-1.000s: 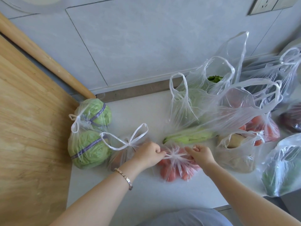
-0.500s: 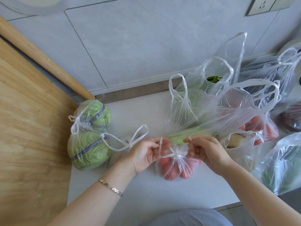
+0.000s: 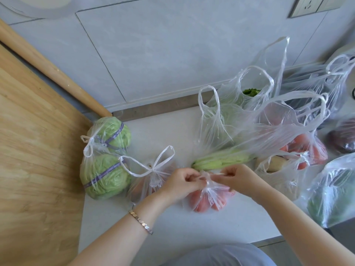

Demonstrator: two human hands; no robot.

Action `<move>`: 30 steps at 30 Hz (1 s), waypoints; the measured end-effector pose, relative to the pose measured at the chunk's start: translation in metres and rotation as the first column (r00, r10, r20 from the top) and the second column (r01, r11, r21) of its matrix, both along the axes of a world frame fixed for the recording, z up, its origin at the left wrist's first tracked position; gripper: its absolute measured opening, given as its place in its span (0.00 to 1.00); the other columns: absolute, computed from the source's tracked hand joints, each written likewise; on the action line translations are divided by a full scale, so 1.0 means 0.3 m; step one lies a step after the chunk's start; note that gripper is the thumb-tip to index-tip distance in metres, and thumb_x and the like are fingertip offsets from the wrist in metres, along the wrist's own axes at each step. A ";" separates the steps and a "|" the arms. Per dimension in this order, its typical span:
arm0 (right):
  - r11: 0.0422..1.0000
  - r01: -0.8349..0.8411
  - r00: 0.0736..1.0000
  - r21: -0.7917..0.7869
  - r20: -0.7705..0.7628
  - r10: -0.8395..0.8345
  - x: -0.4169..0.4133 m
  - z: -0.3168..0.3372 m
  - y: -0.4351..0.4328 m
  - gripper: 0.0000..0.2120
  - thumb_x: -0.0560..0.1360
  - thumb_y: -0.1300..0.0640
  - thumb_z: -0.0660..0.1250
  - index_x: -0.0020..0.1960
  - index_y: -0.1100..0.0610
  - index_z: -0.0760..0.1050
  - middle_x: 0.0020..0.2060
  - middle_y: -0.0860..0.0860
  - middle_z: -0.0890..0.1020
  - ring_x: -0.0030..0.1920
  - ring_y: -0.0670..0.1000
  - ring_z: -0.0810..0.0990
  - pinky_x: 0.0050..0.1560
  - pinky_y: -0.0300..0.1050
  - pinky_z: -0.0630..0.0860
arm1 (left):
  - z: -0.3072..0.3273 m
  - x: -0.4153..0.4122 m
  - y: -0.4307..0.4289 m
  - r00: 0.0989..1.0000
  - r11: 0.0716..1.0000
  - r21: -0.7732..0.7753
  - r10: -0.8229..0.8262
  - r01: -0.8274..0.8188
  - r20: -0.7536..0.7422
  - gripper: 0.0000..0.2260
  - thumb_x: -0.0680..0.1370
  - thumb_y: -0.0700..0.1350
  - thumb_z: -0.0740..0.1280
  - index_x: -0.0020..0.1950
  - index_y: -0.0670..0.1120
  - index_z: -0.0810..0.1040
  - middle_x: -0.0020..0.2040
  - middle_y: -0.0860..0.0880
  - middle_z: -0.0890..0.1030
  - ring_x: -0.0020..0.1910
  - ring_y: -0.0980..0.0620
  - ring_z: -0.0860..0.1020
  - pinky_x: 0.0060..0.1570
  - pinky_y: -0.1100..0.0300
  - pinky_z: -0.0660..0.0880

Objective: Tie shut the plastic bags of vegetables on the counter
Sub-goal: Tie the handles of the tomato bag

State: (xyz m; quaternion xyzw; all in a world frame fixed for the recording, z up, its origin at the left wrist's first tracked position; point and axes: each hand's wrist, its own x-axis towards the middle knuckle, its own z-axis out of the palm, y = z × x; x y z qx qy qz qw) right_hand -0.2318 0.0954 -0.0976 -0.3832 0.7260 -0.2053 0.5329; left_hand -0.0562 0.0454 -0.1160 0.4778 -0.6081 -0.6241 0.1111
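Note:
A small clear bag of red tomatoes (image 3: pixel 208 198) lies on the white counter (image 3: pixel 172 223) in front of me. My left hand (image 3: pixel 182 182) and my right hand (image 3: pixel 237 177) each pinch one of its handle ends just above the gathered neck, close together. To the left, a tied bag of two green cabbages (image 3: pixel 104 160) rests against the wooden panel. Beside it sits another bag (image 3: pixel 149 181) with its handles in a bow. Behind my hands stand several open bags: one with leafy greens (image 3: pixel 230 116) and one with tomatoes (image 3: pixel 299 143).
A wooden panel (image 3: pixel 34 160) bounds the counter on the left, the grey tiled wall (image 3: pixel 172 54) at the back. A green corn cob (image 3: pixel 222 160) lies in a bag behind my hands. More bags crowd the right: a pale root (image 3: pixel 276 169), green vegetables (image 3: pixel 334 196), something dark (image 3: pixel 343 137).
My hands pulled the handle ends apart sideways, lifted them upright, and now hold them low and close together over the bag's neck. The bag stayed in place.

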 end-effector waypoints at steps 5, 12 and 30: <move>0.967 0.169 0.978 0.193 0.085 -0.188 -0.017 -0.103 0.016 0.21 0.72 0.47 0.68 0.27 0.55 0.64 0.25 0.51 0.66 0.26 0.49 0.62 0.27 0.38 0.59 | -0.008 0.046 -0.027 0.982 0.989 -0.067 -0.123 0.133 0.140 0.12 0.75 0.46 0.68 0.31 0.47 0.78 0.17 0.58 0.68 0.20 0.64 0.66 0.26 0.72 0.60; 0.901 0.433 0.886 -0.033 0.200 -0.418 -0.011 -0.141 -0.018 0.24 0.70 0.67 0.67 0.27 0.53 0.55 0.24 0.50 0.59 0.26 0.48 0.57 0.29 0.41 0.54 | -0.004 0.002 -0.010 0.990 0.992 0.014 -0.126 0.127 -0.058 0.12 0.76 0.42 0.65 0.33 0.52 0.78 0.25 0.57 0.72 0.26 0.64 0.67 0.31 0.72 0.63; 0.760 0.635 0.741 0.139 0.171 -0.650 -0.033 -0.229 -0.006 0.20 0.68 0.70 0.64 0.26 0.55 0.58 0.26 0.51 0.61 0.26 0.48 0.56 0.18 0.35 0.53 | -0.003 0.048 -0.038 0.955 0.991 0.071 -0.127 0.112 0.268 0.16 0.76 0.48 0.67 0.28 0.50 0.76 0.15 0.55 0.65 0.17 0.61 0.64 0.26 0.69 0.61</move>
